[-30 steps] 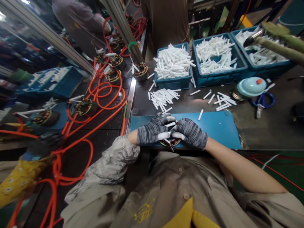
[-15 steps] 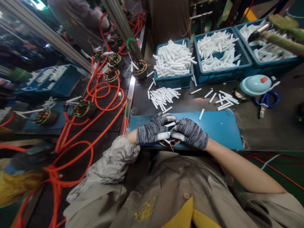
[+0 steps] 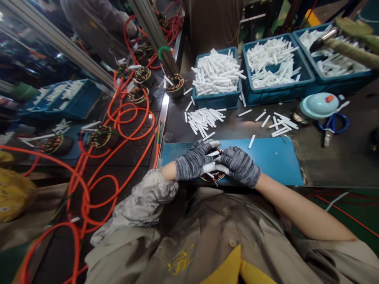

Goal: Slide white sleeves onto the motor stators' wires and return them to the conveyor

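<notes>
A round wound stator (image 3: 212, 176) with dark coils and a pale rim sits at the front edge of a blue mat (image 3: 274, 163), mostly covered by my hands. My left hand (image 3: 194, 161), in a grey knitted glove with white fingertips, curls over its left side, closed at the stator's wires. From the right, my right hand (image 3: 241, 166), gloved alike, is closed with its fingertips meeting the left ones over the wires. A white sleeve tube (image 3: 213, 154) lies between the hands on the stator. The exact pinch points are hidden by the fingers.
Loose white tubes (image 3: 204, 120) lie beyond the mat, before blue bins (image 3: 217, 103) of tubes. At right are a jar with a light-blue lid (image 3: 318, 105) and blue-handled scissors (image 3: 334, 123). Orange cables (image 3: 130, 136) and other stators (image 3: 102, 136) fill the left bench, near a co-worker's sleeve (image 3: 14, 193).
My left hand has shifted slightly right, and the fingertips now meet closer over the stator. At left, the co-worker's dark glove has gone from sight and an orange cable has moved.
</notes>
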### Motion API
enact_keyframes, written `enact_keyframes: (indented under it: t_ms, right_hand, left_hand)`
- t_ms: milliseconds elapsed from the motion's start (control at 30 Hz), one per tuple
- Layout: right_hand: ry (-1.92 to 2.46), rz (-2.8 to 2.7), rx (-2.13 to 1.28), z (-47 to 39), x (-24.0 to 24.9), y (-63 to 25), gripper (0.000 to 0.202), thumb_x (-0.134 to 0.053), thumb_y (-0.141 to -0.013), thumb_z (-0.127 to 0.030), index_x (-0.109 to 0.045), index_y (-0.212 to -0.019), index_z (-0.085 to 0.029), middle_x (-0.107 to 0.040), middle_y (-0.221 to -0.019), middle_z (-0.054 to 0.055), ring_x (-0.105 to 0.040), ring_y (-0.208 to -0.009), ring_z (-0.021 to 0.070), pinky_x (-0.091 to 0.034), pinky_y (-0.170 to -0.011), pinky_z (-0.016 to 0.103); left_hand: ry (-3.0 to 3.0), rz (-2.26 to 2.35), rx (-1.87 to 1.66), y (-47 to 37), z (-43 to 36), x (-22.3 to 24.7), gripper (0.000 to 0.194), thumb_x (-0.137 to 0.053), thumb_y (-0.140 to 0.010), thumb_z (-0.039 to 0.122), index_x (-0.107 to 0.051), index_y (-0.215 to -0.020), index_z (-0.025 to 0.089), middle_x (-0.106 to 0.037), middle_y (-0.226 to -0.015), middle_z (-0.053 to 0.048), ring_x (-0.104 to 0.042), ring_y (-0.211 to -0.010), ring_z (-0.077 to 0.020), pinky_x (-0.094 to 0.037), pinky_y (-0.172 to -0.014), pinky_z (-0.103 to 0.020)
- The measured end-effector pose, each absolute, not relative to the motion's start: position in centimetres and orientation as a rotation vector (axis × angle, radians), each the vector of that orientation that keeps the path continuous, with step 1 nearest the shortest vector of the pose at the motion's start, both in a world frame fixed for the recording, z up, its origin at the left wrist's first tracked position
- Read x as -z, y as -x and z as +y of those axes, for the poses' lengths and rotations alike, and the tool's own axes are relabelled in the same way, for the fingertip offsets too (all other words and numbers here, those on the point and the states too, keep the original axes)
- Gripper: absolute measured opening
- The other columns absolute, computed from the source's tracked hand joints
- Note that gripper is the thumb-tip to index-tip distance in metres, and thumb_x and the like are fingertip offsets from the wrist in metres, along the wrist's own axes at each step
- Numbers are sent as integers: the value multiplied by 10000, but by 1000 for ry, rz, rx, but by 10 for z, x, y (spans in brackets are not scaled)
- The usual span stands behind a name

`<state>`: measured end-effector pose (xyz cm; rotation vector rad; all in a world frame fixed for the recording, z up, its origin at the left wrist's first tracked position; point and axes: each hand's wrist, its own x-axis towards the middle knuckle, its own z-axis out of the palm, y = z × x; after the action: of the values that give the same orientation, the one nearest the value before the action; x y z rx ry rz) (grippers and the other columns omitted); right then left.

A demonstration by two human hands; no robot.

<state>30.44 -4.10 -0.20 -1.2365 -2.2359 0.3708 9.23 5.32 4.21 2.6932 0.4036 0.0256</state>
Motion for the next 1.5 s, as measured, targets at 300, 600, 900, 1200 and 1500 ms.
enact_keyframes:
  t_ms: [300,600,900,1200,1500]
  right_hand:
    - [1161,-1497,-1081,-48,11,-336,314,-603,-930,-414,-583,-1189,-237,-675,-977,28,-652,-879,195,-563,-817,379]
    - [1700,-2115,-267,-40,28,-411,273,-521,-967,-320,-766,-1060,-246,-695,-1286,109,-608,-1219,316,-454,-1073,565]
    - [1518,-1396,-629,-69,-16,-344,227,-607,-924,-416,-695,-1054,-253,-778,-985,56,-746,-847,240,-620,-823,435]
    - [1503,-1494,-680,-73,-38,-314,203,-664,-881,-385,-756,-999,-248,-797,-929,32,-762,-818,230,-634,-766,376]
    - [1539,-2210,14,-60,-50,-326,323,-506,-1015,-419,-767,-1129,-267,-786,-883,78,-682,-750,231,-479,-723,364]
  left_hand:
    - [-2892,690,-322,-135,29,-45,429,-584,-960,468,-659,-1287,200,-495,-1536,-141,-466,-1415,-326,-250,-1229,-582]
    - [-2871,587,-408,-50,28,-23,930,-685,-810,678,-381,-1544,195,-576,-1459,-161,-466,-1414,-381,-39,-1252,-643]
    - [-2871,1130,-827,-83,-6,10,922,-730,-831,535,-309,-1556,152,-621,-1387,-187,-579,-1289,-349,-246,-1235,-618]
    - [-2752,1004,-1014,-86,-1,15,716,-725,-858,457,-458,-1455,165,-684,-1249,-143,-633,-1211,-296,-374,-1204,-541]
    - [-2728,1061,-824,-86,-1,11,560,-729,-852,445,-603,-1332,186,-702,-1202,-123,-630,-1204,-300,-370,-1205,-567]
